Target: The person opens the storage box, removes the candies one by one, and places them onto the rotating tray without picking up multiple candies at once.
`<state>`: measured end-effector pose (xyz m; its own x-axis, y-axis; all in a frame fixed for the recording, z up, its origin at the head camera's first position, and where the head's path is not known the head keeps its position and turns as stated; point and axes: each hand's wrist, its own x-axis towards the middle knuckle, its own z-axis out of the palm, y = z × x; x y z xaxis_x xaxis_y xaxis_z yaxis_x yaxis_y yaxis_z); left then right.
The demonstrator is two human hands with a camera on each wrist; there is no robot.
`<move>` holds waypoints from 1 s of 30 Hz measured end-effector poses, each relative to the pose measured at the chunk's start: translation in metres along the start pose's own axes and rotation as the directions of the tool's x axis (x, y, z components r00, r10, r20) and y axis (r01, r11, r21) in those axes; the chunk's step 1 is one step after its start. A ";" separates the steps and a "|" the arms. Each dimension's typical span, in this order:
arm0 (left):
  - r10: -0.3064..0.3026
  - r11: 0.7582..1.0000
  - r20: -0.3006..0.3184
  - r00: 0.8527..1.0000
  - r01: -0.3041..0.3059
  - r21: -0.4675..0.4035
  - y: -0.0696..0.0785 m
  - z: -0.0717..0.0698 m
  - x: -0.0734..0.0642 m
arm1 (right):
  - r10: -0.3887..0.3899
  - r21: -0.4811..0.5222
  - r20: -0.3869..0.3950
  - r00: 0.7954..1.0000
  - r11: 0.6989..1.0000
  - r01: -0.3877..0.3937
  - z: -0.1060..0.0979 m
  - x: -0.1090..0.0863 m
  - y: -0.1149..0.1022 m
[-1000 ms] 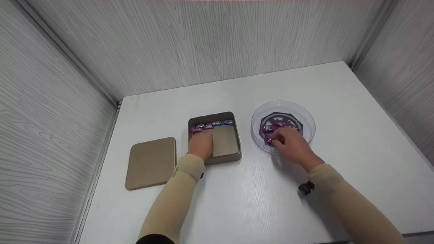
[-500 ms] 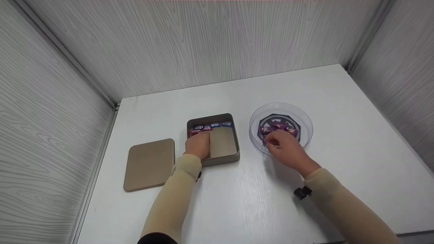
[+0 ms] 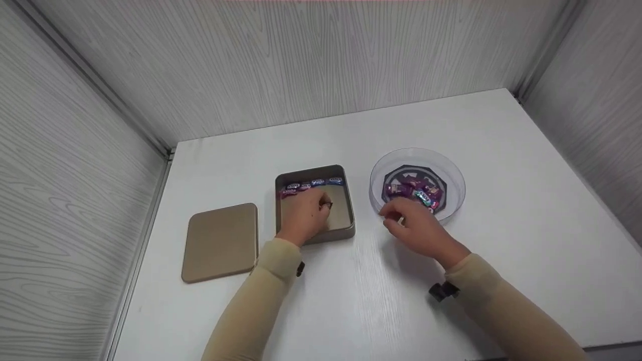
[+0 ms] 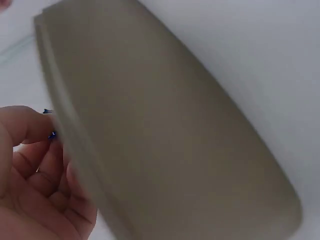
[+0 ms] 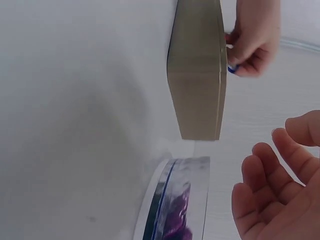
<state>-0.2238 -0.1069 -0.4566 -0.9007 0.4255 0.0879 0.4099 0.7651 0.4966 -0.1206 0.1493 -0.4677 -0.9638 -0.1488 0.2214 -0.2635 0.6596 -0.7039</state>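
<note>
"Candy (image 5: 232,69): who's holding it?"

"L hand (image 3: 304,214). Thumb and fingers are pinching it, a bit of blue wrapper peeking out btwn the tips. So that grip's def. clasping the candy."

"Where's it hanging, exactly?"

"Over the lidless tin (image 3: 333,234), w/ the fingertips hovering close to rim height. Approx. five wrapped candies (image 3: 318,182) are lying inside, blue and pink, lining up along the far wall, w/ one pink pc. sitting just in front at the left end."

"And R hand (image 3: 419,230)?"

"Grip's relaxing there: fingers curving loosely, a gap showing btwn thumb and index. It's hovering by the near left edge of the clear dish (image 3: 448,168)."

"What's the dish holding?"

"Purple candies (image 3: 398,189), lying in a loose heap, plus a teal candy (image 3: 425,197) resting among 'em. A dark eight-sided patch (image 3: 435,175) is showing at the bottom. Can't tell the exact no., R hand's hiding part of it."

"Lid (image 3: 220,243)?"

"Lying flat on the white worktop (image 3: 361,301), L of the tin, w/ the beige L sleeve (image 3: 261,296) passing right by its near corner."
</note>
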 end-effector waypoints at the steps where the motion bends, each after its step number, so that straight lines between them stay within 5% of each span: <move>1: 0.011 0.999 -0.002 1.000 -0.011 -0.036 0.006 -0.002 -0.003 | -0.020 0.010 0.005 1.000 1.000 0.020 0.002 -0.001 -0.003; 7: 0.103 0.971 0.014 0.995 -0.097 -0.218 0.034 -0.006 -0.017 | -0.154 0.055 0.008 0.988 0.987 0.153 0.012 -0.003 -0.021; 12: 0.121 0.941 0.035 0.992 -0.103 -0.323 0.045 -0.006 -0.022 | -0.227 0.039 0.003 0.974 0.973 0.226 0.018 -0.002 -0.033; 23: 0.108 0.877 0.072 0.991 -0.061 -0.477 0.062 0.004 -0.029 | -0.161 -0.060 -0.104 0.981 0.986 0.155 0.021 -0.002 -0.041; 30: 0.119 0.863 0.090 0.989 -0.058 -0.502 0.068 0.009 -0.031 | -0.159 -0.114 -0.118 0.980 0.983 0.145 0.019 -0.002 -0.039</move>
<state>-0.1672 -0.0635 -0.4335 -0.8288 0.5554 0.0681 0.3337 0.3928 0.8570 -0.1096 0.1103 -0.4534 -0.8980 -0.1632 0.4086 -0.3942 0.7107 -0.5826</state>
